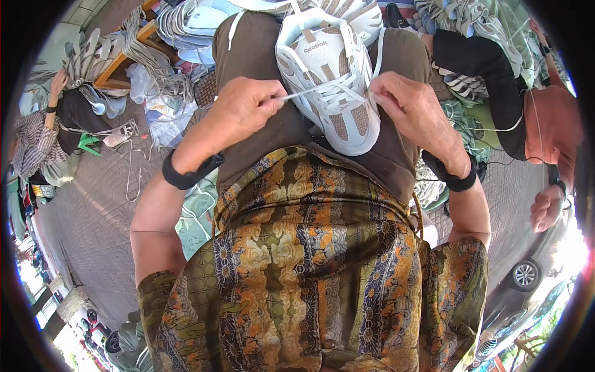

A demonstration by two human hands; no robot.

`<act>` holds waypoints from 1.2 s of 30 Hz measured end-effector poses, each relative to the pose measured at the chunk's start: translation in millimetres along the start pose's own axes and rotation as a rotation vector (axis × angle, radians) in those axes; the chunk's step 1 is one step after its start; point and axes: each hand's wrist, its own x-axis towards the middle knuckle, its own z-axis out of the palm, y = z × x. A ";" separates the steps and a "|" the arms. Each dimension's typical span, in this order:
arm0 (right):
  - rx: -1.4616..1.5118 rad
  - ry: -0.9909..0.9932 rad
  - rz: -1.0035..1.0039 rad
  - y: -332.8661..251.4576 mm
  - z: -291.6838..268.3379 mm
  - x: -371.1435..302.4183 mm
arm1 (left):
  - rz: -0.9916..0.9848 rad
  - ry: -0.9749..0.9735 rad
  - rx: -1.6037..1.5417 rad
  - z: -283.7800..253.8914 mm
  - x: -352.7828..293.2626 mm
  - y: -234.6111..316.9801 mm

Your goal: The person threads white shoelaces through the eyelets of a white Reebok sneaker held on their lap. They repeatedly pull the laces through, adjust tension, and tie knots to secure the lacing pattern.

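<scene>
A white and beige sneaker (350,131) rests on my lap between my brown-trousered thighs, its toe toward me. White shoelace (338,88) crosses its front over the mesh. On the left of the shoe, my left hand (249,106) is closed, pinching a stretch of lace pulled taut from the eyelets. My right hand (414,106), at the shoe's right side, has thumb and fingers pinched together on lace; the fingertips partly hide the grip. Another loose lace end hangs over my left thigh near the shoe's collar.
Piles of shoe uppers (186,28) stand at the far left, beside a wooden frame (118,71). More uppers (462,25) lie at the far right. Other people sit on both sides, one with an outstretched hand (548,208). A car wheel (527,274) shows at lower right.
</scene>
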 end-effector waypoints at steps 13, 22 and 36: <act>0.246 -0.097 0.146 -5.6 16.9 7.6 | 0.157 0.452 0.609 7.7 -41.0 -19.7; 0.220 -0.219 0.194 -2.4 13.4 7.7 | -0.083 0.473 0.708 5.6 -95.3 -70.7; -0.949 0.381 0.006 73.2 -118.8 -4.7 | -0.348 0.352 0.780 14.1 -162.5 -111.2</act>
